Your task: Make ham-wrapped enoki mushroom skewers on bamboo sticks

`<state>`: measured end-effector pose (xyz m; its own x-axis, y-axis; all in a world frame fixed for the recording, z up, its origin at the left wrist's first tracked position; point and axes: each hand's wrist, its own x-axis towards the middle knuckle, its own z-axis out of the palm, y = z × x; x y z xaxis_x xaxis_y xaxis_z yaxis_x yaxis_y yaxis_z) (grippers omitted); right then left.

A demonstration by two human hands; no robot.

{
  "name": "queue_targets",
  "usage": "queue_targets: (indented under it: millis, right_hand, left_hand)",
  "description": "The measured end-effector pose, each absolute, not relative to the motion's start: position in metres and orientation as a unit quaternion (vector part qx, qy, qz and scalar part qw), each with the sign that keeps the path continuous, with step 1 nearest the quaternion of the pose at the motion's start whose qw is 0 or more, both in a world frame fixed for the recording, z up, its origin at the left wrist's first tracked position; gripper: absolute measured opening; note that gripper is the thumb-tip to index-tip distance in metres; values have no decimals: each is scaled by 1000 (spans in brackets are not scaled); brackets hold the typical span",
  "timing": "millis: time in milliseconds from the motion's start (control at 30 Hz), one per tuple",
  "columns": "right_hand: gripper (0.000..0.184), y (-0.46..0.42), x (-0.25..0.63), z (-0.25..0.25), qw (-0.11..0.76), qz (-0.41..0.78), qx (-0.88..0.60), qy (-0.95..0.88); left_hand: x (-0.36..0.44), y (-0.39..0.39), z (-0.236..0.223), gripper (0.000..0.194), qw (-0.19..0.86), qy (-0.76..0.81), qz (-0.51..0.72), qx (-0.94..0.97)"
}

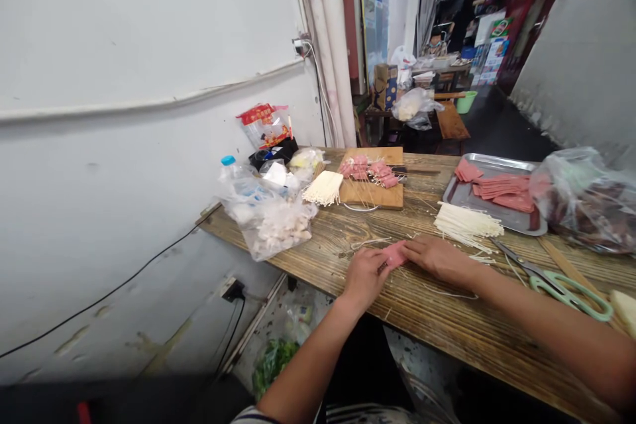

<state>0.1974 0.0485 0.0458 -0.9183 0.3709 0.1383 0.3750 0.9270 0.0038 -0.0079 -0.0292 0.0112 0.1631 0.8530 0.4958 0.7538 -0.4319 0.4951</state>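
Note:
A pink slice of meat (395,254) lies between my hands at the front of the wooden table. My left hand (365,275) grips its left end, fingers closed, and my right hand (437,257) pinches the right end. Whether anything is wrapped inside the slice is hidden. Just beyond my right hand is a bundle of enoki mushrooms (467,224), with loose stems around it. Behind that, a metal tray (456,197) bears more flat meat slices (504,191). Skewered meat rolls (370,169) rest on a cutting board (392,196), beside a second enoki bundle (324,188).
Green-handled scissors (561,288) lie right of my right forearm. A plastic bag with dark contents (589,202) stands at the right. Clear bags with pale food (281,228) and a blue-capped bottle (228,169) crowd the left end, against the white wall (173,165).

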Motion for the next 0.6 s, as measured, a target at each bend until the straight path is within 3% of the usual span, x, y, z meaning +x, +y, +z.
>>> queue_targets:
  millis: [100, 233, 333, 400, 500, 600]
  right_hand:
    - [31, 54, 193, 51, 82, 61, -218, -971]
    - [29, 60, 189, 66, 203, 198, -299, -911]
    - [28, 62, 193, 83, 226, 294, -383, -846]
    - [31, 61, 199, 93, 226, 327, -442, -804]
    - [37, 60, 213, 103, 238, 356, -500, -753]
    - [36, 57, 226, 104, 265, 404, -520, -704]
  left_hand:
    - [-6, -30, 14, 15, 64, 539, 384, 747]
    - [-6, -30, 17, 39, 62, 580, 398, 708]
    - [-3, -28, 23, 52, 64, 610, 360, 703]
    - [1, -26, 28, 45, 61, 607, 298, 734]
    - [9, -21, 37, 20, 32, 564, 168, 808]
    - [19, -15, 42, 19, -16, 520, 56, 852]
